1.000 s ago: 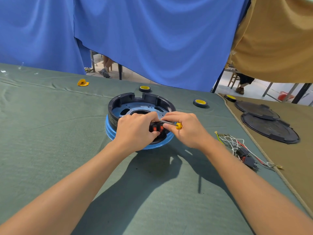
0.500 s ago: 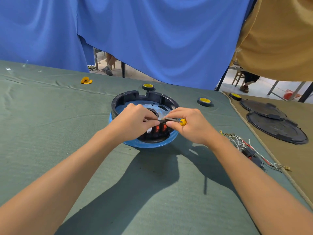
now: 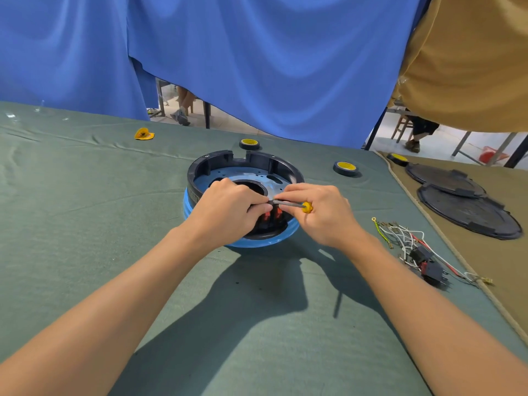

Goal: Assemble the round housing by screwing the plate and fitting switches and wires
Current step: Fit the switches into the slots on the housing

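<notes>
The round housing (image 3: 245,164), black-walled with a blue base and a pale metal plate (image 3: 257,178) inside, sits mid-table. Two red switches (image 3: 273,215) sit at its near rim. My left hand (image 3: 228,210) curls over the near rim beside the switches, its fingertips meeting the tool's tip. My right hand (image 3: 323,212) pinches a small screwdriver (image 3: 294,205) with a yellow end, held almost level and pointing left over the switches. What my left fingers hold is hidden.
A bundle of wires with black switches (image 3: 414,247) lies to the right. Two black round covers (image 3: 468,212) rest on the tan cloth at far right. Tape rolls (image 3: 345,167) (image 3: 249,143) (image 3: 398,158) stand behind the housing. A yellow scrap (image 3: 143,134) lies far left.
The housing's near side has settled lower and the view has shifted slightly. Both hands stay at the switches, the screwdriver still held level.
</notes>
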Demonstrator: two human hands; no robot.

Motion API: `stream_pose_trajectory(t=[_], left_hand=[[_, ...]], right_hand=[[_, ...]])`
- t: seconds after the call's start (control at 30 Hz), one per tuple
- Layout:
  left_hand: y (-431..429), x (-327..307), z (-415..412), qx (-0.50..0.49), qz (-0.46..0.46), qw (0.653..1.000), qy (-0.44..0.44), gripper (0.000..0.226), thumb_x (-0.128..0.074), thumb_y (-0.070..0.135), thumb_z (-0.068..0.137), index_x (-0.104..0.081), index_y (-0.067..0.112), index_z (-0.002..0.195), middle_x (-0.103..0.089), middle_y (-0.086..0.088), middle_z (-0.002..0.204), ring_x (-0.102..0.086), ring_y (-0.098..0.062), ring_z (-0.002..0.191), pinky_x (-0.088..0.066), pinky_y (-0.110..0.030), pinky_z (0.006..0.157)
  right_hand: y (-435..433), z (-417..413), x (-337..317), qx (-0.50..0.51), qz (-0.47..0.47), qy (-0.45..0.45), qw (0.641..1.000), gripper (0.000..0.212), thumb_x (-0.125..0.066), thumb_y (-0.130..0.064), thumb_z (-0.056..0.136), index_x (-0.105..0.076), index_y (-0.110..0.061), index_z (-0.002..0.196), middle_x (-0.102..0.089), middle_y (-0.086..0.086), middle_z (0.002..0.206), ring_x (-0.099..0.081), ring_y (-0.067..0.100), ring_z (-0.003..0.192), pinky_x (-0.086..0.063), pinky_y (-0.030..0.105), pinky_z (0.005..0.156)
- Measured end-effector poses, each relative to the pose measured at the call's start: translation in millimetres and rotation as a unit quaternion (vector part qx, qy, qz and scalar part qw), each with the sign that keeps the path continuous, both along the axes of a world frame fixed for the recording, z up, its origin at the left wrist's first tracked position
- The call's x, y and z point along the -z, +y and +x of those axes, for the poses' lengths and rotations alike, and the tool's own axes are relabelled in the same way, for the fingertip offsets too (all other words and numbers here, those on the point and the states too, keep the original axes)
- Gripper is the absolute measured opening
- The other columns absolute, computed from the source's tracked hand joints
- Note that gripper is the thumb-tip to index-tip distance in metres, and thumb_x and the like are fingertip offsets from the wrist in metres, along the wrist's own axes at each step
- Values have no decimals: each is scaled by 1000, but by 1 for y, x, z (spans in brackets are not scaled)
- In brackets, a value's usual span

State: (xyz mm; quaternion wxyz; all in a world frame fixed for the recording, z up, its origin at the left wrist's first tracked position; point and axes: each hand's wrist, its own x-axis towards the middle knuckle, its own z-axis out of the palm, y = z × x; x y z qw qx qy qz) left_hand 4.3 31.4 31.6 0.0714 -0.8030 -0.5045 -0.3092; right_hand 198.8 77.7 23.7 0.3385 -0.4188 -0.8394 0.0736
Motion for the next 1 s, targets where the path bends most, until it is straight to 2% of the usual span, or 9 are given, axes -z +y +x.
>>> stream_pose_trajectory(t=[0.1,0.2,0.3,0.4,0.47,0.6,0.73,0.9,1.0], left_hand=[[-2,3,2,-13,6,1000,-9,27,-59,28,97,-78,15,84,-59,0,54,-35,-15,45,-28,-28,54],[-4,6,5,-29,20,999,-30,30,-64,27,94,-70,15,67,-36,10,43,-29,-10,41,-22,-24,48],[-3,8,11,-42,35,998,-41,25,-66,26,93,-76,17,73,-38,9,44,-28,-8,42,-21,-23,48],[-3,10,18,-60,26,997,-33,29,-61,29,96,-75,15,74,-49,5,49,-35,-17,48,-26,-29,55],[-4,10,23,-73,13,997,-20,33,-58,31,97,-72,15,72,-53,3,53,-40,-22,53,-32,-32,57],[-9,9,30,-77,9,997,-14,35,-56,31,99,-69,16,70,-52,3,54,-40,-21,53,-35,-32,55],[-14,9,31,-77,9,997,-22,34,-57,29,98,-71,14,72,-51,2,52,-38,-20,50,-35,-32,54],[-20,10,34,-88,11,996,-27,31,-56,31,99,-76,13,84,-65,-3,60,-54,-26,57,-47,-36,60],[-22,12,35,-90,1,995,-38,30,-54,29,100,-76,10,91,-69,-6,67,-58,-28,62,-52,-41,65]], right_hand=[[-5,2,-1,25,-70,53,996,22,-71,-34,86,-75,-28,106,-71,-14,111,-61,11,111,-48,39,96],[-13,18,-2,165,-58,115,978,24,-66,-42,87,-71,-21,96,-71,-4,93,-63,20,95,-44,31,78],[-22,37,4,324,-151,-39,933,23,-52,-32,91,-47,-14,105,-61,13,106,-56,38,101,-38,37,72],[-35,45,14,283,-183,-165,927,19,-48,-11,88,-33,-12,100,-51,19,114,-53,43,106,-37,42,75],[-42,45,18,261,-140,-224,929,21,-51,-10,88,-38,-11,104,-50,18,114,-53,41,108,-39,42,78],[-50,44,19,246,-76,-286,923,20,-48,-18,92,-50,-12,111,-56,13,115,-51,38,108,-41,41,84],[-57,59,15,267,-48,-258,927,28,-45,-30,98,-56,-13,118,-59,12,118,-49,35,111,-41,41,91],[-72,91,4,380,-81,-354,851,27,-49,-21,90,-59,-14,114,-56,13,120,-50,34,111,-41,38,80],[-80,94,6,370,-124,-380,839,27,-47,-19,91,-57,-14,116,-57,14,122,-50,36,113,-37,37,73]])
